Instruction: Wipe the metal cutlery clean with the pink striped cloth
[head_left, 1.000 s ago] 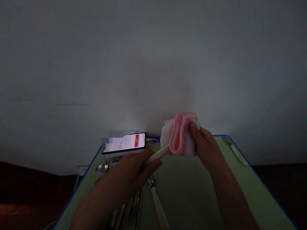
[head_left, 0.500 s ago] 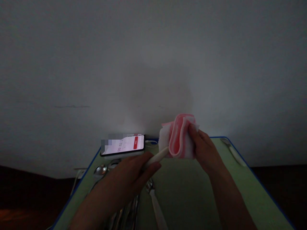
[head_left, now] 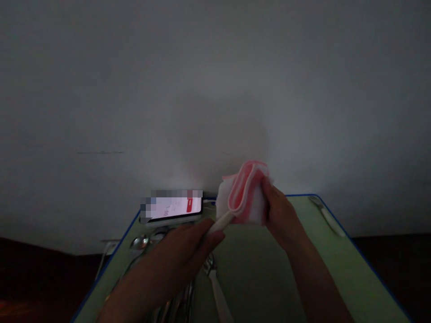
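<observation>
My left hand [head_left: 198,244] is closed around the white handle [head_left: 220,223] of a piece of cutlery. Its far end is hidden in a folded pink and white cloth [head_left: 247,193], so I cannot tell its kind. My right hand [head_left: 281,208] grips that cloth from the right side, thumb on top, wrapping it about the cutlery. Both hands are above the table. Below my left hand lies a white-handled fork [head_left: 217,287], its head partly shaded.
A lit phone [head_left: 175,208] rests at the table's back left with a white cable. Spoons [head_left: 139,242] and several metal utensils [head_left: 175,307] lie beneath my left forearm. Another white-handled fork [head_left: 328,217] sits near the right edge of the green table [head_left: 262,278]. A wall [head_left: 215,89] stands behind.
The cloth and my right hand have shifted slightly left, and the cloth's fold leans more to the right. My left hand keeps its hold on the handle, almost in place.
</observation>
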Tool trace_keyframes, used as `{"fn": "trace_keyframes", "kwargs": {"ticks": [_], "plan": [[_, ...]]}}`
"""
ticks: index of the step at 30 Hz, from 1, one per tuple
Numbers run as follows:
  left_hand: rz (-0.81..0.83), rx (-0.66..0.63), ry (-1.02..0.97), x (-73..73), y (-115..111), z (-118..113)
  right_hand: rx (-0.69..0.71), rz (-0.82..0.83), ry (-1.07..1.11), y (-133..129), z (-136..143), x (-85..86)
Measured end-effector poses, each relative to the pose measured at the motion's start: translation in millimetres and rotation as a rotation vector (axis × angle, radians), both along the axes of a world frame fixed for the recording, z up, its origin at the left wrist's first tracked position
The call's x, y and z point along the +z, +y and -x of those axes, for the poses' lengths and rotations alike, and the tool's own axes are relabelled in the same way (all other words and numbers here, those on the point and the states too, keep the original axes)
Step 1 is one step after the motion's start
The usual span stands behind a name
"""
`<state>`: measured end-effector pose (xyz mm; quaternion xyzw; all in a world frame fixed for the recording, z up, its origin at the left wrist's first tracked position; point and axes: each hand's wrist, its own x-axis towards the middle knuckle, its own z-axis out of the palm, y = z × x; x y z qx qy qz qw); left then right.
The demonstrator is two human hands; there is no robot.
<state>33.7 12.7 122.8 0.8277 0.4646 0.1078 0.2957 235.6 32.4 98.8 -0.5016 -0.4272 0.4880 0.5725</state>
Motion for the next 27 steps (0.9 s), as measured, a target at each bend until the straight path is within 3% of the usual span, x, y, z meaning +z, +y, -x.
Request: {"fn": "trace_keyframes", "kwargs": {"ticks": [6, 16, 27], "plan": [[0.005, -0.010, 0.005, -1.1, -0.3, 0.4, 0.108, -0.030, -0.054, -2.4, 3.3, 4.9], [0.014, -0.010, -0.009, -1.9, -0.3, 0.9, 0.078, -0.007, 0.026, -2.4, 3.2, 2.0], [0.028, 0.001, 0.084, -8.5, 1.2, -4.9, 0.186, -0.049, -0.257, -3.5, -0.7, 5.8]]}}
